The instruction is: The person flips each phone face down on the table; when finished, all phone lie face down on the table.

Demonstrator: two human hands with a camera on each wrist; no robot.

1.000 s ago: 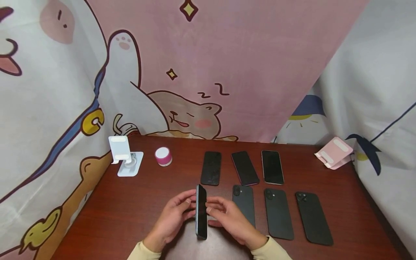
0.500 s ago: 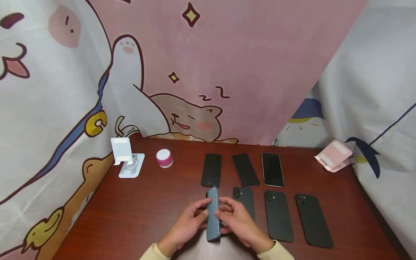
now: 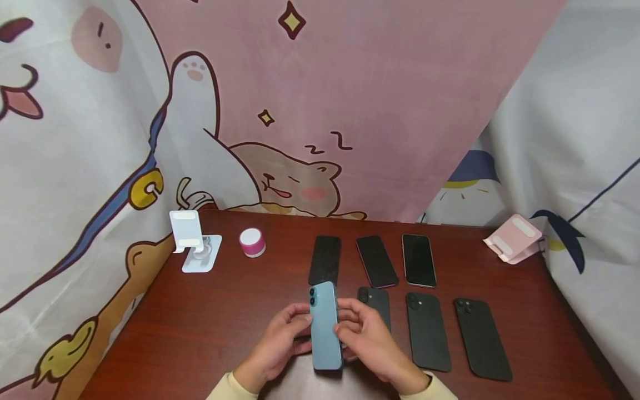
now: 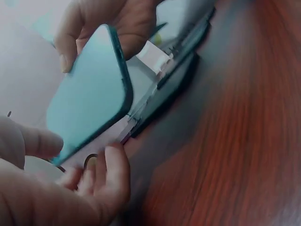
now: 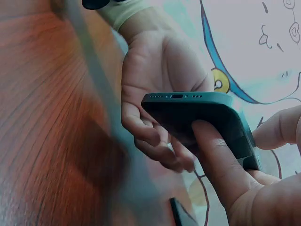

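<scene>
A light blue smartphone point(image 3: 326, 333) is held up over the table, its back with two camera lenses facing the head camera. My right hand point(image 3: 370, 344) pinches it by the right side. In the right wrist view a finger point(image 5: 218, 160) lies against the dark screen, with the thumb at the phone's edge. My left hand point(image 3: 272, 347) is at the phone's left edge, thumb tip right beside it. Its other fingers are loosely bent below the phone in the left wrist view, blurred and apart from the phone's face.
Several dark phones lie in two rows: a black phone point(image 3: 325, 260) behind the hands, others point(image 3: 429, 332) to the right. A white phone stand point(image 3: 187, 230) and a pink cylinder point(image 3: 252, 243) are at back left. A pink stand point(image 3: 514, 239) is at back right, before a cartoon-printed curtain point(image 3: 390, 111).
The blue phone has turned from edge-on, first with its dark screen showing, to its blue back facing the head camera. Both hands have shifted slightly right overall; the other phones stay put.
</scene>
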